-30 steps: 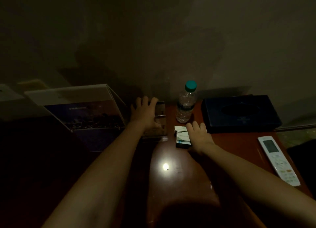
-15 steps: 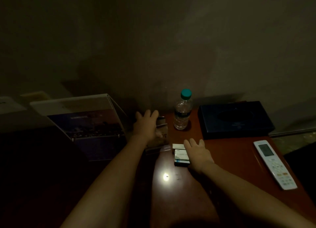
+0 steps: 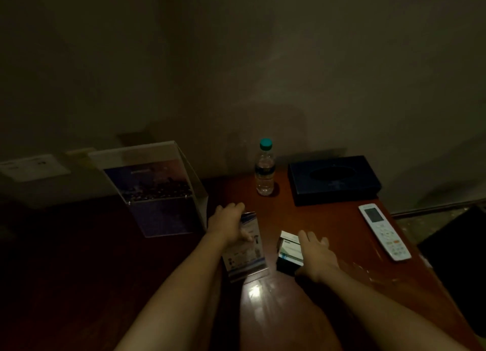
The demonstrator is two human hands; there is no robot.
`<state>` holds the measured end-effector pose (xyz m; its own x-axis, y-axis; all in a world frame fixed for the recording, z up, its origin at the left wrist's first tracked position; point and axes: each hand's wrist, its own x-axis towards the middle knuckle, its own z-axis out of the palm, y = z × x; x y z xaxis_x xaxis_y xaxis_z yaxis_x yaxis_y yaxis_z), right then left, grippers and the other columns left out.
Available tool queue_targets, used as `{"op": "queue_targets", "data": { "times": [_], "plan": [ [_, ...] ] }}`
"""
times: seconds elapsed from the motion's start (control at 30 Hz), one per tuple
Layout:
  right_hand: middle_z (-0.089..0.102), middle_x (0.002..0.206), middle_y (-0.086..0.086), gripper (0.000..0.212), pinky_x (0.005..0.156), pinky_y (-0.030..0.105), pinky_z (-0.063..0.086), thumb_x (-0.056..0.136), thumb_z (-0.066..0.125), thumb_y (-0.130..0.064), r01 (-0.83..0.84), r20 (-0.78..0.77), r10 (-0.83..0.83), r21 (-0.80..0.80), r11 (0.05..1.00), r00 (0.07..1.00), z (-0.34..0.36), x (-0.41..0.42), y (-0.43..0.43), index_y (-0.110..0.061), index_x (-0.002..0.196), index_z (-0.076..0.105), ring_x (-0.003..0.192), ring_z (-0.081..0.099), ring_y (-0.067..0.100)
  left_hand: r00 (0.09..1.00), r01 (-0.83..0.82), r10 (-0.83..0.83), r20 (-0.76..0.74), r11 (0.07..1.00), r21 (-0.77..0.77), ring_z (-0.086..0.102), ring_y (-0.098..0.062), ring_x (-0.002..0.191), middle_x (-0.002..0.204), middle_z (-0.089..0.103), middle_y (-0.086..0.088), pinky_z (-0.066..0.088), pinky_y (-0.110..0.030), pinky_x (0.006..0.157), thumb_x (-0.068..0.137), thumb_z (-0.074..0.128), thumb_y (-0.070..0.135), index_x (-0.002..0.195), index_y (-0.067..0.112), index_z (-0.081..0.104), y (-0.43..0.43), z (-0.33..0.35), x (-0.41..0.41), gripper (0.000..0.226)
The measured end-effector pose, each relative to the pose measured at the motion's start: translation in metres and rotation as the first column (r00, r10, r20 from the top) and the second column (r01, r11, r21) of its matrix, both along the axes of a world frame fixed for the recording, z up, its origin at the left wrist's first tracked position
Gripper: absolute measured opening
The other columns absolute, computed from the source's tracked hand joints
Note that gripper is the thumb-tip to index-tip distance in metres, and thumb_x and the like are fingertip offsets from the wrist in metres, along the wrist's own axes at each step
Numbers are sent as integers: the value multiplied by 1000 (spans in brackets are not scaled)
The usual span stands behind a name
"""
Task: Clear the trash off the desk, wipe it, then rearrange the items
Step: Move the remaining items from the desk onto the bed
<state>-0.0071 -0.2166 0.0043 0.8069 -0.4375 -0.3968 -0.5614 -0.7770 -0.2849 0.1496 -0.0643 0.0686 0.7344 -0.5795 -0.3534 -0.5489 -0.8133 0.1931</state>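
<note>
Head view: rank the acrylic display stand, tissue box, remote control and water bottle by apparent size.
1. acrylic display stand
2. dark blue tissue box
3. white remote control and water bottle: roughly alike. The remote looks slightly longer, but it lies nearer the camera, so I leave them unranked.

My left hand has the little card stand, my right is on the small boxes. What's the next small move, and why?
Probably slide the card stand back toward the bottle. The left hand grips its top, bare desk shows between them, and the right hand rests flat on the boxes, so the stand seems readiest.
</note>
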Motion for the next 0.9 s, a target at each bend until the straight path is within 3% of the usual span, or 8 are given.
{"op": "queue_targets", "data": {
  "times": [0.17,0.3,0.57,0.77,0.9],
  "plan": [
    [37,134,1,85,89,38,46,66,81,-34,-8,29,9,-4,1000,1000,15,-31,-8,-24,131,27,122,36,28,998,-25,22,-55,998,-51,43,-27,123,132,49,-2,44,-44,97,67,81,44,131,23,44,1,7,-50,77],
    [38,135,2,83,91,39,46,67,81,-32,-25,27,26,-40,999,999,26,-60,-9,-25,130,28,122,36,28,1000,3,-3,-5,998,-57,45,-26,117,124,53,-1,45,-42,92,68,82,41,119,24,49,4,15,-79,63],
    [37,136,4,85,94,42,45,68,82,-33,143,43,-139,-101,985,989,53,-129,9,-24,132,27,125,36,30,972,233,-229,42,968,-97,45,-23,111,119,52,0,45,-40,91,72,80,36,112,23,49,11,35,-126,52],
    [35,140,2,93,96,42,44,66,83,-38,363,17,-363,-116,925,932,60,-203,50,-25,138,24,128,34,31,874,486,-484,47,871,-71,44,-27,114,120,53,-1,45,-43,92,74,78,41,114,22,49,14,32,-164,53],
    [35,137,3,90,93,41,44,67,81,-38,497,7,-498,-84,864,867,60,-267,85,-23,136,25,125,35,31,757,654,-652,45,755,-48,45,-24,110,118,55,1,45,-42,90,77,75,43,112,25,52,6,29,-208,45]
  ]
}}
